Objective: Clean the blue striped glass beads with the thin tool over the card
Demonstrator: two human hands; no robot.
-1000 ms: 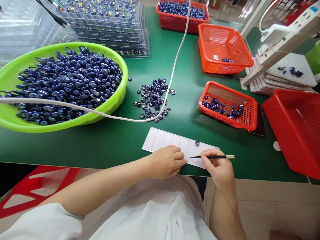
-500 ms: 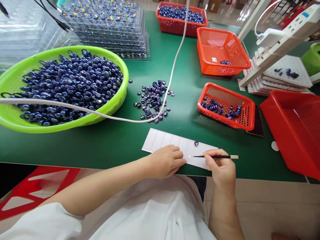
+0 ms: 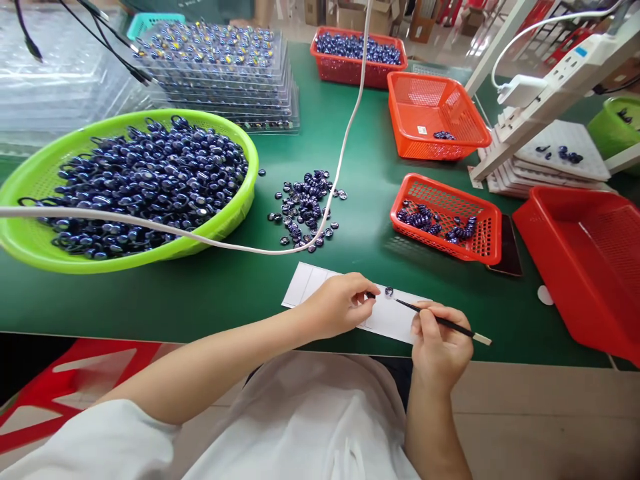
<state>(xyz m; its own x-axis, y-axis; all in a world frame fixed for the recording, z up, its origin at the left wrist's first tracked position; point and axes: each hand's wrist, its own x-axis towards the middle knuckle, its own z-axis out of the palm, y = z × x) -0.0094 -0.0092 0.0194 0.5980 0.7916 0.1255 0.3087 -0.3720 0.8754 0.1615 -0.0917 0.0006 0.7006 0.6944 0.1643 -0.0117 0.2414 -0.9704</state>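
Observation:
A white sheet with ruled lines [image 3: 306,283] lies on the green table near its front edge. A small dark shiny ring-like piece [image 3: 389,292] rests on the sheet. My right hand [image 3: 443,343] pinches a thin black brush [image 3: 453,325] with a pale end, and its tip is beside that piece. Over the sheet, left of the piece, my left hand [image 3: 345,303] has thumb and forefinger around a small dark piece [image 3: 370,295]. Beyond the sheet, a loose pile of dark pieces [image 3: 306,200] sits on the table.
A green basket [image 3: 253,157] heaped with dark pieces stands left. Red baskets [image 3: 495,237] [image 3: 400,143] [image 3: 560,293] are on the right, another [image 3: 357,73] at the back. Stacked clear trays [image 3: 215,87] stand behind. A white cable [image 3: 345,140] hangs across the front.
My left hand has lifted off the sheet and now pinches a small dark piece. The brush tip has moved up and right, to the piece on the sheet. The view has tilted slightly.

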